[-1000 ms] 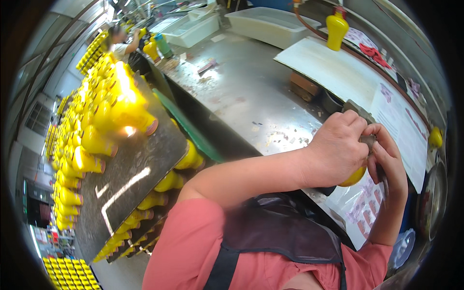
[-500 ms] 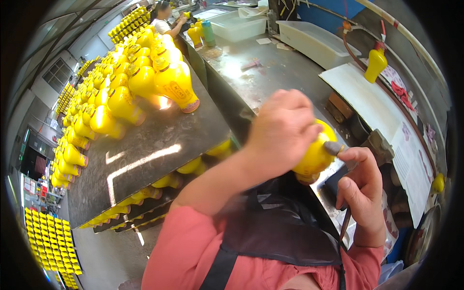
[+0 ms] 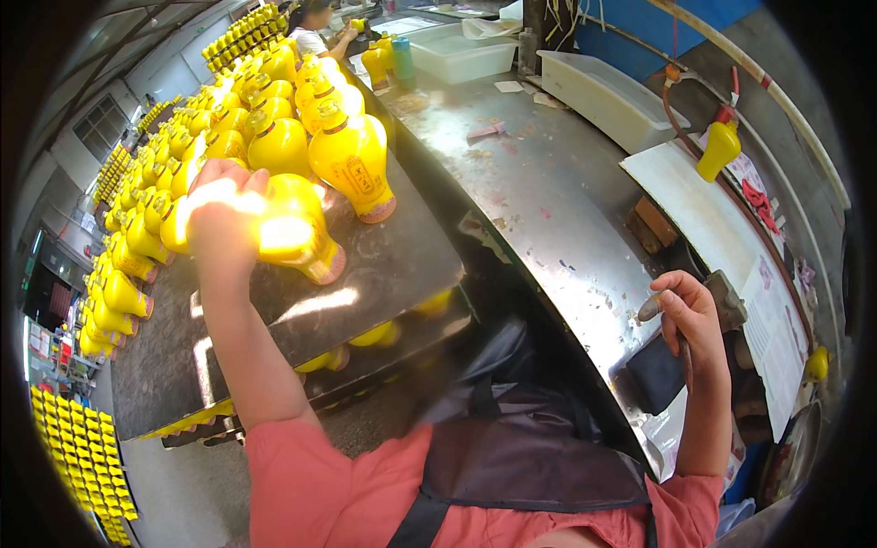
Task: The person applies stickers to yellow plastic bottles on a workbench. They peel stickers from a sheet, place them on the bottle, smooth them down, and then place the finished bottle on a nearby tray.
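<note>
My left hand grips a glossy yellow ceramic bottle at its neck and sets it upright on the dark board at my left, beside a row of like yellow bottles. My right hand rests at the edge of the steel bench, fingers curled round a thin dark-handled tool. Strong light glares on the left hand and the bottle.
Several yellow bottles fill the board toward the back, with more on a lower shelf and racks on the floor. White trays, a hanging yellow bottle and a white board lie on the bench. Another person works far back.
My left hand carried the yellow bottle from the bench at my right across to the board on the left. My right hand let go of it and stayed by the bench edge.
</note>
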